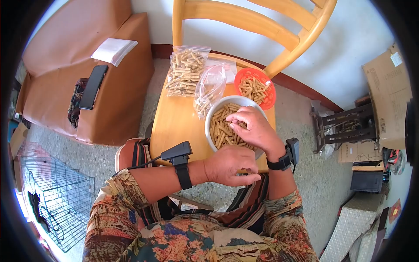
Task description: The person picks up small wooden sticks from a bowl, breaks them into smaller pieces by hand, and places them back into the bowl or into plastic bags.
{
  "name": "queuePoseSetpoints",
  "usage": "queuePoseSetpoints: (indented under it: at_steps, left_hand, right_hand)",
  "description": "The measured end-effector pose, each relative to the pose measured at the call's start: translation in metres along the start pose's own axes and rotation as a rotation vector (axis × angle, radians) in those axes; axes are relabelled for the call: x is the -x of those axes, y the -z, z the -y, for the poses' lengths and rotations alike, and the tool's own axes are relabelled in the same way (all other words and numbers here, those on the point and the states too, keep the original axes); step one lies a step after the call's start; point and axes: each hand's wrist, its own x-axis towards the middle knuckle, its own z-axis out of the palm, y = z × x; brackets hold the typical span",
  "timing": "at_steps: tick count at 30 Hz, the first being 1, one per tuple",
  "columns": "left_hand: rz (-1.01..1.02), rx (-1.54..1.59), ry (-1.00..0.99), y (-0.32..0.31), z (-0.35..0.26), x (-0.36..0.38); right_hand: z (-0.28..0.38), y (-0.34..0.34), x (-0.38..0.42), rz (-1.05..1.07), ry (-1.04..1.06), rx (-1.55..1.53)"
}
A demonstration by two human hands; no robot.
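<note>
Apparently, I'm picking among short tan sticks (221,129) in a round pale-grey bowl (208,131) at twelve o'clock; my right grip (254,127) is reaching in, narrow, holding what I can't tell; my left grip (229,166) is curving loosely, seemingly empty; lifting calls for gentle pinching.

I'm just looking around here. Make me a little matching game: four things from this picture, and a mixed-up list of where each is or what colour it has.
Things:
1. basket
2. bowl
3. phone
4. cage

Places or colours:
A. on the sofa
B. at the picture's lower left
C. bright red
D. below the right hand

Pairs: 1-C, 2-D, 3-A, 4-B.
</note>
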Motion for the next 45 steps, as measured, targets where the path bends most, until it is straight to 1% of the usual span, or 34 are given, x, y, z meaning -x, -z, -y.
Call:
queuePoseSetpoints:
  at_steps: [2, 7, 10, 11, 13, 14, 15, 16, 18, 19, 20, 21, 23, 25, 26, 28, 30, 32, 34, 35, 37, 41, 43, 45]
  left_hand:
    - [-0.009, -0.007, 0.004, -0.002, 0.000, 0.000]
    - [0.005, -0.019, -0.010, -0.001, -0.001, -0.002]
    - [-0.002, -0.006, -0.009, 0.000, 0.000, -0.002]
    - [-0.036, 0.052, 0.025, 0.001, 0.001, -0.002]
    - [-0.061, 0.109, 0.051, 0.004, 0.001, -0.001]
    - [-0.164, 0.200, 0.149, 0.005, 0.001, -0.001]
    - [-0.267, 0.290, 0.248, 0.007, 0.001, -0.001]
    - [-0.255, 0.290, 0.240, 0.008, 0.001, -0.004]
    - [-0.563, 0.493, 0.365, 0.010, 0.004, -0.008]
    - [-0.594, 0.442, 0.346, 0.012, 0.008, -0.010]
    - [-0.641, 0.457, 0.316, 0.014, 0.011, -0.012]
    - [-0.658, 0.421, 0.323, 0.016, 0.013, -0.016]
    - [-0.673, 0.384, 0.330, 0.019, 0.013, -0.020]
    - [-0.544, 0.453, 0.391, 0.024, 0.008, -0.022]
    - [-0.544, 0.453, 0.392, 0.023, 0.008, -0.022]
    - [-0.509, 0.575, 0.385, 0.022, 0.008, -0.022]
    - [-0.519, 0.564, 0.391, 0.021, 0.013, -0.020]
    - [-0.528, 0.553, 0.396, 0.021, 0.016, -0.018]
    - [-0.568, 0.441, 0.412, 0.021, 0.018, -0.018]
    - [-0.568, 0.441, 0.412, 0.020, 0.020, -0.017]
    - [-0.598, 0.355, 0.388, 0.020, 0.025, -0.015]
    - [-0.612, 0.334, 0.327, 0.019, 0.029, -0.016]
    - [-0.588, 0.297, 0.285, 0.020, 0.029, -0.016]
    - [-0.586, 0.306, 0.272, 0.020, 0.028, -0.016]
  right_hand:
    - [0.000, -0.003, 0.002, 0.010, -0.027, -0.020]
    - [0.002, -0.012, 0.001, 0.062, 0.021, -0.052]
    - [0.002, -0.010, 0.000, 0.035, -0.002, -0.131]
    - [0.002, -0.010, 0.000, 0.031, -0.001, -0.130]
    - [0.000, -0.007, 0.003, -0.095, -0.183, -0.442]
    - [-0.001, -0.004, 0.004, -0.107, -0.182, -0.438]
    - [0.000, 0.000, 0.006, -0.149, -0.271, -0.689]
    - [0.000, 0.005, 0.007, -0.192, -0.357, -0.942]
    - [0.000, 0.011, 0.010, -0.235, -0.309, -0.993]
    - [-0.002, 0.011, 0.011, -0.249, -0.289, -1.088]
    - [-0.004, 0.012, 0.013, -0.260, -0.268, -1.183]
    - [0.003, 0.016, 0.013, -0.271, -0.292, -1.251]
    - [-0.001, 0.015, 0.015, -0.271, -0.259, -1.257]
    - [0.001, 0.015, 0.016, -0.266, -0.229, -1.265]
    - [0.004, 0.016, 0.016, -0.258, -0.228, -1.222]
    - [0.006, 0.016, 0.016, -0.250, -0.226, -1.180]
    - [0.006, 0.016, 0.018, -0.242, -0.181, -1.135]
    - [0.010, 0.017, 0.019, -0.245, -0.198, -1.127]
    - [0.009, 0.018, 0.021, -0.248, -0.215, -1.119]
    - [0.005, 0.017, 0.022, -0.270, -0.208, -1.115]
    - [0.003, 0.016, 0.023, -0.292, -0.201, -1.111]
    - [0.002, 0.016, 0.023, -0.312, -0.226, -1.098]
    - [0.002, 0.016, 0.023, -0.316, -0.231, -1.099]
    - [0.002, 0.016, 0.023, -0.327, -0.200, -1.087]
